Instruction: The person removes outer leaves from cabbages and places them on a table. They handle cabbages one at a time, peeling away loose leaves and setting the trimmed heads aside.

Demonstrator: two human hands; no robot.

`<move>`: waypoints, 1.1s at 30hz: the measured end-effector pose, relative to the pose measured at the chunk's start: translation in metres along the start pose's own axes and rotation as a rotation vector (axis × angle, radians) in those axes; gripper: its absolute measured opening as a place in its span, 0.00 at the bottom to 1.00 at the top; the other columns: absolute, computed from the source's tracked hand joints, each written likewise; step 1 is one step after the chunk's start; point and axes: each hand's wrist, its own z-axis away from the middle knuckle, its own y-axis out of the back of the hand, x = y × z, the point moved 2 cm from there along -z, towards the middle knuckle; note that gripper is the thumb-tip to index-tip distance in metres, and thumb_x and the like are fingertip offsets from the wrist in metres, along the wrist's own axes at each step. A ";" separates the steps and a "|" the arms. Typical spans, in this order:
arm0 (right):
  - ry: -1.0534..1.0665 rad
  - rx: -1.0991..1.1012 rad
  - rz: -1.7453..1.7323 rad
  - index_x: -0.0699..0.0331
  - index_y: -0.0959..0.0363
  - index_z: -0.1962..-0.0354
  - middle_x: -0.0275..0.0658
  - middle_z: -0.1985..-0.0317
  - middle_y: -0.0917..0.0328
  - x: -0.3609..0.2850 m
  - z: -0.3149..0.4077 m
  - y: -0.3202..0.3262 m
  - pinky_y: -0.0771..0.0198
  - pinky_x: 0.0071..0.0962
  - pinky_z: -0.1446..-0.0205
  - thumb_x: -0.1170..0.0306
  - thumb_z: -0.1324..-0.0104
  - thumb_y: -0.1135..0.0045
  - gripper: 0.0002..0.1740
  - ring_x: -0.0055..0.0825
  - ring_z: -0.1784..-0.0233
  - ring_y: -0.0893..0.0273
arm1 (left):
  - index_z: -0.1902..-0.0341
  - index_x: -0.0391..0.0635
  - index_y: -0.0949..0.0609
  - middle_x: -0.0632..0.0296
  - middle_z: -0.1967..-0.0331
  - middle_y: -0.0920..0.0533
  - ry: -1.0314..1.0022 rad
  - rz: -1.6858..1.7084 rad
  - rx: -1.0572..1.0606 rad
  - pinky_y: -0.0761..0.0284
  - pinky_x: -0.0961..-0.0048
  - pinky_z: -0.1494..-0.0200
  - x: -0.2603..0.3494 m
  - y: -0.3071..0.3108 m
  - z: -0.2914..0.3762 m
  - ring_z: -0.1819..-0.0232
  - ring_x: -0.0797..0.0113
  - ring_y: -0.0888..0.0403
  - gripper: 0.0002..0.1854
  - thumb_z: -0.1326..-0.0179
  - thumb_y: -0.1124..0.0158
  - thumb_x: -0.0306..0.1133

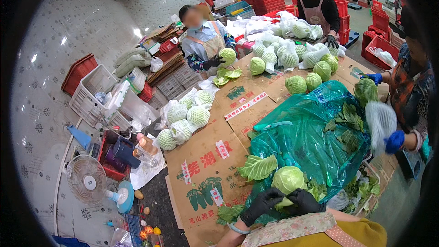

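Observation:
Both of my hands wear black gloves and meet at the near edge of the table. My left hand (261,205) and my right hand (304,201) pinch a pale green cabbage leaf piece (284,204) between them. Just beyond the fingers sits a round, trimmed cabbage (288,179). A loose outer leaf (258,167) lies to its left, with torn leaves (316,190) at its right. Under the cabbage spreads a green plastic sheet (301,140). What looks like a turquoise knife (273,125) rests on that sheet, apart from my hands.
Flattened cardboard (205,157) covers the table. Net-wrapped cabbages (198,116) stand at left; bare cabbages (295,84) sit farther back. A co-worker's blue-gloved hand (394,142) holds white foam netting (380,123) at right. Two other people work across the table. A crate of leaf scraps (360,187) stands below right.

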 end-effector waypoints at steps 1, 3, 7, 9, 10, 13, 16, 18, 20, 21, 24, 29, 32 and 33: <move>-0.007 -0.030 -0.047 0.59 0.26 0.52 0.47 0.56 0.26 0.002 0.008 -0.001 0.32 0.39 0.50 0.57 0.46 0.36 0.26 0.45 0.50 0.29 | 0.46 0.47 0.23 0.62 0.53 0.23 -0.156 -0.250 0.087 0.32 0.69 0.45 0.017 -0.005 -0.004 0.49 0.68 0.27 0.22 0.46 0.33 0.33; -0.068 -0.072 -0.181 0.59 0.27 0.51 0.47 0.56 0.25 0.002 0.016 -0.001 0.31 0.37 0.50 0.58 0.45 0.36 0.26 0.45 0.50 0.28 | 0.43 0.51 0.24 0.58 0.46 0.27 -0.458 -0.749 0.253 0.37 0.63 0.39 0.055 -0.015 -0.016 0.41 0.60 0.31 0.24 0.45 0.33 0.35; -0.248 -0.132 -0.223 0.59 0.35 0.42 0.49 0.44 0.31 0.022 0.015 -0.026 0.34 0.43 0.42 0.54 0.42 0.41 0.33 0.48 0.43 0.31 | 0.36 0.54 0.30 0.49 0.35 0.37 -0.500 -1.090 0.170 0.47 0.53 0.33 0.022 -0.035 -0.055 0.32 0.46 0.44 0.38 0.54 0.28 0.45; 0.012 0.041 0.068 0.58 0.35 0.41 0.49 0.40 0.35 -0.006 -0.008 -0.007 0.40 0.51 0.39 0.50 0.45 0.41 0.36 0.48 0.40 0.33 | 0.34 0.54 0.34 0.48 0.35 0.39 -0.388 -1.162 0.253 0.45 0.51 0.33 0.009 -0.029 -0.060 0.33 0.45 0.44 0.44 0.58 0.26 0.47; -0.033 -0.030 0.279 0.56 0.35 0.41 0.48 0.39 0.36 0.009 0.004 -0.028 0.44 0.57 0.38 0.49 0.46 0.40 0.37 0.49 0.38 0.36 | 0.33 0.51 0.37 0.46 0.36 0.39 -0.354 -1.131 0.252 0.43 0.52 0.35 0.021 -0.030 -0.062 0.34 0.44 0.43 0.47 0.58 0.25 0.46; -0.145 -0.160 0.328 0.49 0.33 0.42 0.44 0.34 0.44 0.013 0.014 -0.047 0.56 0.74 0.40 0.50 0.48 0.41 0.36 0.50 0.30 0.50 | 0.34 0.46 0.37 0.43 0.35 0.40 -0.295 -0.879 0.287 0.40 0.54 0.36 0.024 -0.008 -0.074 0.35 0.43 0.41 0.46 0.56 0.26 0.48; -0.119 -0.137 0.510 0.49 0.29 0.46 0.42 0.33 0.44 0.018 0.015 -0.052 0.58 0.73 0.39 0.52 0.47 0.42 0.30 0.50 0.29 0.53 | 0.36 0.40 0.35 0.48 0.41 0.30 -0.247 -0.558 0.335 0.37 0.59 0.37 0.005 0.039 -0.094 0.39 0.52 0.32 0.40 0.49 0.30 0.44; -0.186 -0.158 0.392 0.50 0.27 0.49 0.42 0.34 0.42 0.021 0.012 -0.052 0.57 0.72 0.38 0.53 0.47 0.41 0.28 0.50 0.29 0.52 | 0.36 0.41 0.35 0.50 0.41 0.28 -0.051 0.027 0.341 0.34 0.60 0.38 -0.027 0.082 -0.104 0.42 0.54 0.29 0.35 0.42 0.39 0.49; -0.211 -0.154 0.307 0.53 0.25 0.52 0.41 0.37 0.39 0.024 0.003 -0.045 0.54 0.69 0.38 0.56 0.48 0.40 0.25 0.50 0.30 0.50 | 0.36 0.43 0.34 0.51 0.41 0.28 0.133 0.606 0.327 0.31 0.57 0.40 -0.019 0.096 -0.105 0.43 0.55 0.27 0.33 0.35 0.53 0.56; -0.221 -0.145 0.311 0.52 0.25 0.53 0.38 0.37 0.37 0.024 -0.002 -0.043 0.52 0.64 0.37 0.56 0.49 0.39 0.24 0.45 0.30 0.47 | 0.36 0.43 0.34 0.51 0.42 0.28 0.059 0.932 0.195 0.30 0.55 0.40 -0.025 0.111 -0.102 0.43 0.55 0.27 0.30 0.34 0.52 0.51; -0.264 0.052 0.112 0.47 0.25 0.52 0.33 0.38 0.36 0.038 -0.001 -0.050 0.52 0.53 0.34 0.56 0.46 0.41 0.21 0.35 0.30 0.45 | 0.37 0.44 0.33 0.54 0.42 0.28 -0.124 0.523 0.242 0.32 0.52 0.40 0.010 0.109 -0.107 0.42 0.55 0.28 0.30 0.35 0.56 0.53; -0.308 0.185 0.009 0.46 0.27 0.50 0.35 0.37 0.37 0.047 0.001 -0.054 0.51 0.48 0.34 0.55 0.42 0.41 0.22 0.35 0.32 0.42 | 0.35 0.55 0.33 0.56 0.37 0.33 -0.083 0.688 0.309 0.36 0.50 0.37 0.057 0.128 -0.163 0.37 0.53 0.33 0.32 0.38 0.53 0.60; -0.291 0.179 -0.035 0.50 0.29 0.48 0.37 0.38 0.35 0.054 0.002 -0.053 0.51 0.48 0.35 0.54 0.43 0.39 0.26 0.37 0.34 0.40 | 0.40 0.39 0.29 0.48 0.49 0.22 0.104 1.215 0.126 0.30 0.57 0.43 0.079 0.138 -0.210 0.46 0.50 0.25 0.35 0.38 0.49 0.57; -0.274 0.191 -0.080 0.51 0.29 0.47 0.37 0.39 0.35 0.054 -0.001 -0.054 0.51 0.48 0.35 0.54 0.43 0.39 0.26 0.37 0.35 0.39 | 0.40 0.40 0.29 0.48 0.49 0.22 -0.039 1.131 -0.021 0.30 0.60 0.44 0.091 0.144 -0.213 0.47 0.52 0.25 0.32 0.35 0.53 0.56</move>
